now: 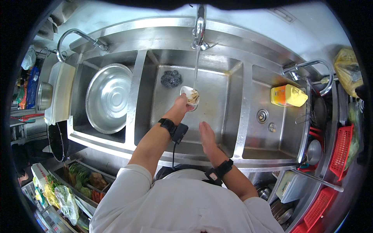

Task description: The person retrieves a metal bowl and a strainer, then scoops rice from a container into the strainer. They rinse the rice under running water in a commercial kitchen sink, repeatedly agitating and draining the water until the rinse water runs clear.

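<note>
My left hand (182, 102) grips a small white bowl (185, 91) by its rim over the middle basin of a stainless steel sink (215, 116). Pale brown strips of food (193, 96) lie in the bowl. Water runs from the middle faucet (200, 27) down to the bowl's far edge. My right hand (206, 134) is held over the near part of the same basin, fingers extended and close together, apart from the bowl; nothing shows in it, though its palm side is partly hidden. A dark steel wool scourer (171, 79) rests on the basin floor, beyond the bowl and to its left.
A large metal basin (110, 99) sits in the left sink. The right sink holds a yellow plastic container (288, 95) near its drain (262, 116). Curved faucets stand at both sides. Vegetables (80, 177) lie in trays at lower left; red plastic baskets (341, 153) stand at right.
</note>
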A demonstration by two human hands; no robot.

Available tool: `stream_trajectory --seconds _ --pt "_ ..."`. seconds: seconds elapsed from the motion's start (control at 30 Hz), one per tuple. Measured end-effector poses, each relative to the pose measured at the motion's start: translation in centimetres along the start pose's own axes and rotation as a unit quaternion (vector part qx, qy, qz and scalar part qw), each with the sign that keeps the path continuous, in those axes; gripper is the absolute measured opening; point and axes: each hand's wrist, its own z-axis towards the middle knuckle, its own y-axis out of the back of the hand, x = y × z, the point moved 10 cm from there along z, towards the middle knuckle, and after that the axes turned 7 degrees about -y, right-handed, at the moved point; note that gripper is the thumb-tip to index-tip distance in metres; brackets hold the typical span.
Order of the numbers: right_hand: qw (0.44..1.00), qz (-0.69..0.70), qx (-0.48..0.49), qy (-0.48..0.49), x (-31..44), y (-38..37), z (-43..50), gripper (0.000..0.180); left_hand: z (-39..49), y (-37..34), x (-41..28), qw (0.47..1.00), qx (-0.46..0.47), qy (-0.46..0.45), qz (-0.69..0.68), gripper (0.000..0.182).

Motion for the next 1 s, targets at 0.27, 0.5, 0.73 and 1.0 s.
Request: stream_trajectory --seconds 0.27,0.5,0.73,1.0 --pt "0.997 0.038 0.013 -0.072 -2.2 3.1 -1.1 0.05 9.1 2.7 3.2 0.97 -0.217 0.046 0.096 0.035" --pt "0.999 0.044 -0.002 -0.028 -3.1 5.0 -0.1 0.046 8.9 1.0 4.4 0.963 -0.258 0.053 -0.053 0.036" --pt "0.999 0.007 -0.004 -0.043 -3.3 6.1 -0.1 0.045 5.3 -4.8 -4.1 0.808 0.084 -0.363 0.456 0.03" --pt "0.999 0.016 -0.005 -0.049 -3.5 6.1 -0.4 0.047 5.6 -3.3 -4.4 0.9 0.064 -0.329 0.279 0.039"
